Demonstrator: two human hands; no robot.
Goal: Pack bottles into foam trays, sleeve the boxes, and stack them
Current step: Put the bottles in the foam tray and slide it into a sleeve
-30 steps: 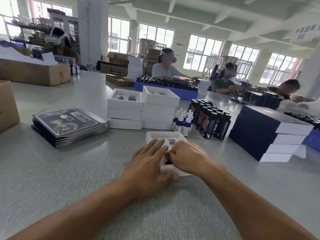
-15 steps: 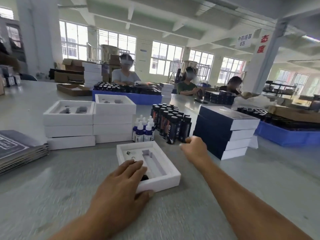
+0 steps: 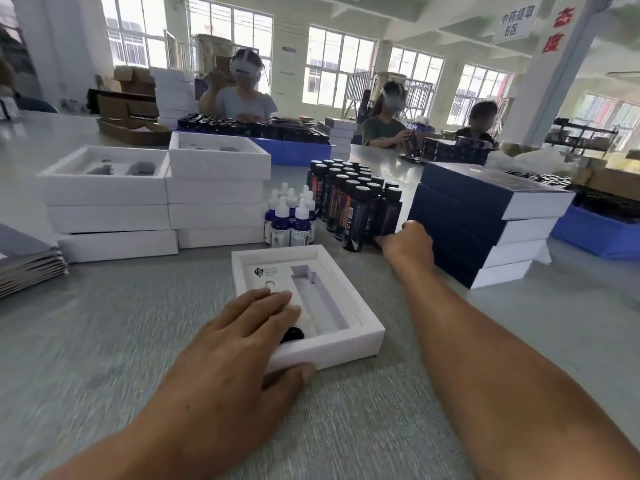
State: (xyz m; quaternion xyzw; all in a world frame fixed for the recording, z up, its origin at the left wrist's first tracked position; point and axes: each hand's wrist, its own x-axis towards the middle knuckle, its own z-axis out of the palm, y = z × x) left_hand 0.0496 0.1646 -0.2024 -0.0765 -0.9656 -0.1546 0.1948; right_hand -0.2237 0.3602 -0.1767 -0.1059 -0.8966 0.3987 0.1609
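Foam tray (image 3: 360, 336) under flat left fingers (image 3: 277, 301)

Single head-worn wide-angle view, looking forward and down across the tabletop (image 3: 104, 341); forearms close in the foreground, room and windows (image 3: 336, 64) beyond.

This is a packing hall in a factory. One long grey surface (image 3: 104, 341) carries stacks of white boxes (image 3: 110, 209), ranks of dark bottles (image 3: 356, 206), dropper bottles (image 3: 291, 220) and blue crates (image 3: 291, 152). Other workers (image 3: 242, 98) sit packing under tall windows (image 3: 336, 64), cartons (image 3: 128, 105) piled behind.
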